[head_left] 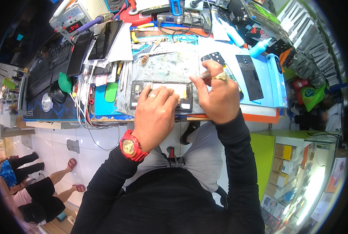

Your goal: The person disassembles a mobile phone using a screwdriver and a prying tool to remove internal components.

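Observation:
An opened dark phone (pixel 185 101), its internals showing, lies crosswise on the stained grey work mat (pixel 168 64). My left hand (pixel 156 113) rests over the phone with bent fingers close together, gripping it and covering part of it; a ring and a red watch are on it. Just beyond the phone's right end, my right hand (pixel 218 95) pinches a small greyish tool (pixel 205 74), its tip hidden or too small to make out. Another disassembled phone (pixel 215 57) lies behind that hand. Brushes and tweezers (pixel 144 58) lie on the mat's back part.
Dark phones (pixel 103 41), cables and a green blower (pixel 64 82) sit left, near a power supply (pixel 70 25). Blue bottles (pixel 259 46) and a dark panel (pixel 249 78) lie right. Other people's legs (pixel 58 175) show lower left; a green cabinet (pixel 261 160) stands right.

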`<move>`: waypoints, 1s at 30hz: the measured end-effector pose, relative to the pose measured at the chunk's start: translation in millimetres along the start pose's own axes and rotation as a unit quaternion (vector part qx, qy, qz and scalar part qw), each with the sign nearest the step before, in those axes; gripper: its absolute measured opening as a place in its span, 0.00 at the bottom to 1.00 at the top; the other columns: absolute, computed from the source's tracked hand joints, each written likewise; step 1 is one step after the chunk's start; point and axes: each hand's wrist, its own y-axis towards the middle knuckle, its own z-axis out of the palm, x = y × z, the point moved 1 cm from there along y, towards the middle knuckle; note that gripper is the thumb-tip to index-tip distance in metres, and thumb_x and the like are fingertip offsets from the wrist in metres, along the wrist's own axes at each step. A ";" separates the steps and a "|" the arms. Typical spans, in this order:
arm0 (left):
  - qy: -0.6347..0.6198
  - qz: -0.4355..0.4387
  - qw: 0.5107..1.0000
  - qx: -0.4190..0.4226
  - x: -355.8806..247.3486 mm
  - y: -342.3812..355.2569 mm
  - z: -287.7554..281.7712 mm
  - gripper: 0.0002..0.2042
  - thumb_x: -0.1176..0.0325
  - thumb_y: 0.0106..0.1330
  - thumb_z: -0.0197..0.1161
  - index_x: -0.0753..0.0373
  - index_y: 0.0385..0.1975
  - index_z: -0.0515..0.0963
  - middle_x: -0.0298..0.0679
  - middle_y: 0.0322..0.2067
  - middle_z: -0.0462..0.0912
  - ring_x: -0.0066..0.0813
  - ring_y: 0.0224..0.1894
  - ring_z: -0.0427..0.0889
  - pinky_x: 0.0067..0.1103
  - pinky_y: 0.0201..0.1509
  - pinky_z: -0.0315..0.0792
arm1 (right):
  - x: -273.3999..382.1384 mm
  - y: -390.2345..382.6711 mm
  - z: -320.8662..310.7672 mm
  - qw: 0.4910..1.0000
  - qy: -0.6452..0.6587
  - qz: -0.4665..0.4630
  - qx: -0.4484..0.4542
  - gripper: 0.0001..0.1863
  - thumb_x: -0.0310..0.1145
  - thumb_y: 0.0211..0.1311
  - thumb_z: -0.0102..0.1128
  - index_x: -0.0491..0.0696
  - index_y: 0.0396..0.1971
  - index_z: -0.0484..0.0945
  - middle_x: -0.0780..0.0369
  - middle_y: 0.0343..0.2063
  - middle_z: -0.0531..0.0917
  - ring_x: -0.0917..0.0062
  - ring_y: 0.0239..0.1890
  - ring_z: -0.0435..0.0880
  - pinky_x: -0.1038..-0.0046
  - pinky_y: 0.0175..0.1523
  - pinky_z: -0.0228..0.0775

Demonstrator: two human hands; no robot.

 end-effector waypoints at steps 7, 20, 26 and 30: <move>-0.004 -0.005 1.000 0.017 0.9 0.3 -0.9 0.09 0.76 0.65 0.65 0.60 0.43 0.83 0.37 0.44 0.83 0.41 0.49 0.83 0.46 0.69 0.69 | -5.9 21.7 5.2 0.992 -0.016 -0.117 0.035 0.15 0.24 0.64 0.69 0.42 0.49 0.77 0.54 0.33 0.87 0.59 0.30 0.89 0.63 0.36 0.80; -0.047 -0.037 0.997 0.041 10.7 -1.4 -7.3 0.06 0.75 0.68 0.65 0.60 0.42 0.83 0.36 0.45 0.85 0.40 0.52 0.84 0.49 0.71 0.66 | 3.5 22.1 0.5 0.990 0.058 -0.043 0.121 0.21 0.21 0.64 0.67 0.41 0.57 0.74 0.50 0.37 0.87 0.60 0.38 0.90 0.64 0.42 0.80; -0.087 -0.035 0.994 0.058 16.0 -2.2 -12.7 0.07 0.78 0.69 0.62 0.60 0.43 0.83 0.37 0.49 0.87 0.40 0.56 0.84 0.52 0.74 0.61 | -4.4 19.8 0.6 0.991 0.111 -0.039 0.066 0.23 0.25 0.63 0.71 0.41 0.56 0.74 0.53 0.26 0.87 0.62 0.29 0.90 0.64 0.36 0.80; -0.069 -0.022 0.996 0.051 17.5 -5.9 -13.8 0.14 0.83 0.63 0.59 0.60 0.44 0.83 0.38 0.50 0.86 0.42 0.58 0.83 0.53 0.75 0.58 | 0.4 20.5 0.0 0.996 -0.047 0.048 0.061 0.26 0.27 0.60 0.74 0.41 0.56 0.74 0.52 0.31 0.88 0.63 0.30 0.90 0.67 0.36 0.81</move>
